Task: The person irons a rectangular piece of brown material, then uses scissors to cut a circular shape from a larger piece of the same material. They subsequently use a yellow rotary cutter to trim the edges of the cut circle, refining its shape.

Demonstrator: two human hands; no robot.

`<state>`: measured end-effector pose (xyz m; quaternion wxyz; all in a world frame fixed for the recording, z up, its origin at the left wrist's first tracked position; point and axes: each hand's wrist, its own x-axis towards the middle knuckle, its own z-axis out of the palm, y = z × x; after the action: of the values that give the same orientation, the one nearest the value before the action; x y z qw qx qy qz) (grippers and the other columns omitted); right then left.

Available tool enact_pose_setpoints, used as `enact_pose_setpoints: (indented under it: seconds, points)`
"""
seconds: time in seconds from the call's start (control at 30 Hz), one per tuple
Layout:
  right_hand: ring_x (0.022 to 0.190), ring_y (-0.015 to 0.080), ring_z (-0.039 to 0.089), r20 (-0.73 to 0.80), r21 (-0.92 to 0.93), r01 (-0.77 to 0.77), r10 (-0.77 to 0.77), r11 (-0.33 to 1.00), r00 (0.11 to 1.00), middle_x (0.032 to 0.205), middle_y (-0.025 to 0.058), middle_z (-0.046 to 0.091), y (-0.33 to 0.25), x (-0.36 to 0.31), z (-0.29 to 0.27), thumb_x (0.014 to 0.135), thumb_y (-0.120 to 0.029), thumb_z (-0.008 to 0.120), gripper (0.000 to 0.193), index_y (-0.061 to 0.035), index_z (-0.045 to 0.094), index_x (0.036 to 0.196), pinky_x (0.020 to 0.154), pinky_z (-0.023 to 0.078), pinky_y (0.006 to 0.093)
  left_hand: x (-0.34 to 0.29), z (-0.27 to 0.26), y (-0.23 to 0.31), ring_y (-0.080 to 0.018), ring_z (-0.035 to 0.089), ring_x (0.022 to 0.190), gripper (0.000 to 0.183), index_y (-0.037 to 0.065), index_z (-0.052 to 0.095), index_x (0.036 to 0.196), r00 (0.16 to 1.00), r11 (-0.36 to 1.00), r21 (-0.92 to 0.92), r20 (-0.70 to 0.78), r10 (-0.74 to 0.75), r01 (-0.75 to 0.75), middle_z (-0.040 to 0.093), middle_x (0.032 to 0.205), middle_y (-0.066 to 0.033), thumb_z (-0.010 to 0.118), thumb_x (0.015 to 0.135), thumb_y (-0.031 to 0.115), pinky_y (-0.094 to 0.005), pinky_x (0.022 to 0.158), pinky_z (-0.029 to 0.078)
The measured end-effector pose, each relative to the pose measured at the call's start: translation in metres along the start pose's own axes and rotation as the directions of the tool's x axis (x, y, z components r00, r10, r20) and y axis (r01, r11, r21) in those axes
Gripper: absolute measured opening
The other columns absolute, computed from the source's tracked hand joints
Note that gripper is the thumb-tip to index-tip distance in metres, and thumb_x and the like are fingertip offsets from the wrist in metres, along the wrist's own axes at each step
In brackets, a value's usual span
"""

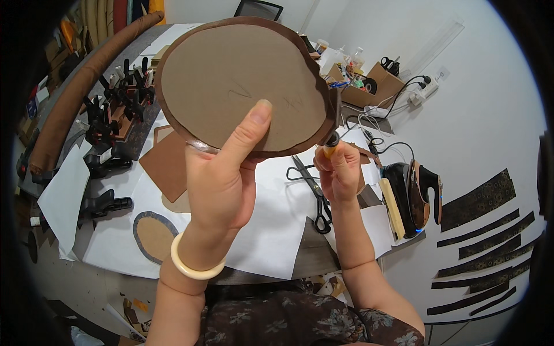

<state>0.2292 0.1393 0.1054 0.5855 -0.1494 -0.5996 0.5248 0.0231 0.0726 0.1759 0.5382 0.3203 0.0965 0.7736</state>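
Observation:
Raised in front of me is a rounded taupe panel (pixel 231 75) with dark brown, leather-like material folded around its rim and pen marks on its face. My left hand (pixel 222 179) grips it from below, thumb flat on the face and fingers hidden behind. At the panel's lower right edge, my right hand (pixel 339 176) is closed around a small tool with a yellow and black handle (pixel 331 144). Its tip is too unclear to name the kind, and I cannot tell whether it touches the rim.
Black clamps (pixel 104 115) crowd the table's left side near a brown roll (pixel 86 86). Black scissors (pixel 320 202) lie on white paper (pixel 265 230). Brown sheets (pixel 164 167) and an oval piece (pixel 154 236) lie at left. An iron (pixel 424 196) and a cardboard box (pixel 378 81) stand at right.

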Motion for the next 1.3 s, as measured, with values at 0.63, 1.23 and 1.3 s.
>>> enact_pose_setpoints:
  seconds: [0.63,1.23,1.3]
  points:
    - [0.060,0.0064,0.040,-0.066,-0.211,0.127,-0.144,0.969,0.987,0.073,0.0007,0.054,-0.013,-0.001,0.000,0.096,-0.030,0.061,0.040,0.0077,0.064,0.110,0.053,0.027,0.0216,-0.001,-0.004,-0.007,-0.0157,0.062,0.100,0.028,-0.001,0.058,0.115,0.929,0.843,0.393,0.111,0.352,-0.367,0.064,0.110,-0.0081,0.065,0.088,-0.002,-0.0289,0.089,0.049]
    - [0.059,0.0068,0.035,-0.072,-0.020,0.023,-0.025,1.000,0.997,0.072,-0.0005,0.051,-0.007,-0.008,0.019,0.096,-0.029,0.061,0.040,0.0079,0.065,0.110,0.053,0.025,0.0227,-0.003,0.004,-0.010,-0.0137,0.063,0.095,0.024,-0.002,0.059,0.112,0.947,0.923,0.210,0.044,0.319,-0.321,0.064,0.107,-0.0083,0.064,0.088,-0.003,-0.0264,0.084,0.051]
    - [0.058,0.0066,0.034,-0.072,-0.045,0.046,-0.049,0.998,0.996,0.073,-0.0005,0.051,-0.009,-0.008,0.018,0.096,-0.028,0.062,0.040,0.0085,0.064,0.110,0.052,0.025,0.0225,-0.002,-0.001,-0.011,-0.0140,0.063,0.094,0.022,-0.003,0.060,0.109,0.914,0.860,0.313,0.105,0.391,-0.404,0.065,0.105,-0.0086,0.065,0.088,-0.002,-0.0257,0.083,0.051]
